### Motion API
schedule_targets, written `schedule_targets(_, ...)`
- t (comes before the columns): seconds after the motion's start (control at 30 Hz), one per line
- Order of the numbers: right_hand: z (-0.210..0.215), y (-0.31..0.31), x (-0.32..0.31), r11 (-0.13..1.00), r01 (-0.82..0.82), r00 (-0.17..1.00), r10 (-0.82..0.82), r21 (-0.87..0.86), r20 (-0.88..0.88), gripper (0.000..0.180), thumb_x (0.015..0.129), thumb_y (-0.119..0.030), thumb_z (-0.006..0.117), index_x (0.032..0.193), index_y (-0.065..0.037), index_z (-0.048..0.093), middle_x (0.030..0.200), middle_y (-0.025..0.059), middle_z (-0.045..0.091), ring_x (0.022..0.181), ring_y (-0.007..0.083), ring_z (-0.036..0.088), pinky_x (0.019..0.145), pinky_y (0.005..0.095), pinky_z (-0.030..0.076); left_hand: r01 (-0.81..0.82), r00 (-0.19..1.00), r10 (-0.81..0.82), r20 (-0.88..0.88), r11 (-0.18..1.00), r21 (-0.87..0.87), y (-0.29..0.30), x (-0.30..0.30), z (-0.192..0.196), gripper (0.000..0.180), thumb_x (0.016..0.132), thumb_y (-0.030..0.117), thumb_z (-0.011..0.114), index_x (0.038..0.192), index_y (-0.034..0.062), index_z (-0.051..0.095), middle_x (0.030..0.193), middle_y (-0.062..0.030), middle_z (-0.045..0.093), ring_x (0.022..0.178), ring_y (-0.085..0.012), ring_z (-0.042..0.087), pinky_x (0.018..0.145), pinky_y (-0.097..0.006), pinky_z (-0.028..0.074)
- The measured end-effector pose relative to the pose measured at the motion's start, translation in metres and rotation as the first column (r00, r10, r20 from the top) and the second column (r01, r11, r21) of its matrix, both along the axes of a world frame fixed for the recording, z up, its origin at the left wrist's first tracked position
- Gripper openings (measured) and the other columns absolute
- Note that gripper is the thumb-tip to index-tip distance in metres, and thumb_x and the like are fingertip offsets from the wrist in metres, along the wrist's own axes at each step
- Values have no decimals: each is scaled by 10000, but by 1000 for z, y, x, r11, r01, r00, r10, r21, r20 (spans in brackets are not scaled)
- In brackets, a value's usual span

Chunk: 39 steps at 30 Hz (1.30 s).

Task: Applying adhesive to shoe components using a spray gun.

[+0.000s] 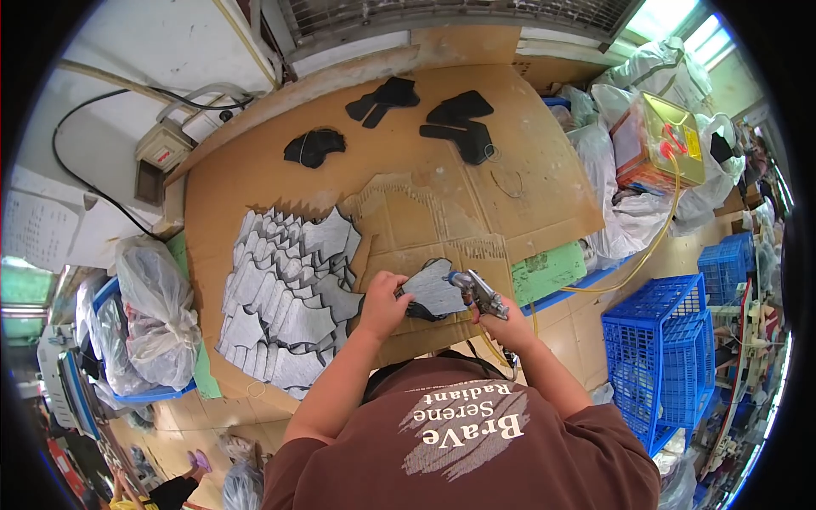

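Head view: my left hand [382, 302] pinches a grey cut piece [434, 289] flat on the cardboard sheet [255, 183] while my right hand [503, 325] grips a spray gun [480, 292] at its edge.

Left of that piece, many grey pieces [285, 297] lie overlapped, apparently finished; beyond it, black pieces [459, 123] seem to wait.

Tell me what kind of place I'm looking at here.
Probably a small shoe-part or leather-goods workshop: rows of cut grey pieces laid out on a cardboard-covered bench, the right hand holding a spray gun over a piece in the left hand, black cut pieces beyond.
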State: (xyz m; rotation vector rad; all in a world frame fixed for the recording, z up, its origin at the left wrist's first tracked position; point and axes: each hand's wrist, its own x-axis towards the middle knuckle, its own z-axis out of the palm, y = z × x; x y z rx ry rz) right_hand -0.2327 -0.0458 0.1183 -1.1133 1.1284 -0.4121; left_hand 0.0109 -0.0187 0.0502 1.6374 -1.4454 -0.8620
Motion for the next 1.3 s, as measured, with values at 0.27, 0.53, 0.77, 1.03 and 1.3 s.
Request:
schedule_targets(0.27, 7, -1, 4, 996, -78, 997, 76, -54, -27, 271, 731, -29, 509, 1000, -43, 538, 864, -2, 566, 801, 90, 505, 722, 236, 413, -237, 951, 247, -186, 969, 73, 13, 8, 1, 148, 741, 50, 637, 872, -16, 613, 728, -79, 601, 638, -178, 567, 590, -272, 449)
schedule_targets(0.53, 11, -1, 7, 991, -128, 992, 128, 37, -7, 289, 752, -25, 499, 1034, -68, 542, 794, -44, 531, 567, 18, 422, 495, 184, 347, -776, 455, 817, -355, 559, 293, 123, 170, 11, 163, 834, 80, 576, 946, -28, 622, 756, -33, 605, 626, -83, 532, 585, -210, 450)
schedule_targets(0.77, 7, -4, 16, 973, -230, 973, 231, -21, 15, 376, 730, -4, 496, 1102, -55, 522, 872, -23, 548, 762, 61, 480, 657, 204, 399, -875, 390, 919, -62, 391, 285, 197, 269, -16, 223, 815, 81, 602, 1013, -21, 604, 738, -39, 594, 618, -78, 527, 547, -214, 445)
schedule_targets(1.03, 5, 1, 18, 969, -246, 968, 244, -27, -66, 284, 719, -27, 504, 1000, -45, 543, 824, 3, 555, 774, 87, 501, 701, 229, 414, -774, 464, 729, 503, 610, -169, 136, 213, -4, 177, 796, 83, 595, 943, -11, 626, 818, -116, 599, 698, -222, 573, 646, -313, 463)
schedule_targets(1.3, 2, 2, 22, 980, -198, 980, 198, 17, -6, 201, 726, -42, 505, 924, -17, 535, 794, 18, 566, 770, 109, 531, 730, 257, 432, -92, 992, 99, 82, 992, -88, 23, 18, 5, 265, 699, 125, 687, 924, 7, 611, 867, -123, 560, 806, -282, 544, 722, -348, 442)
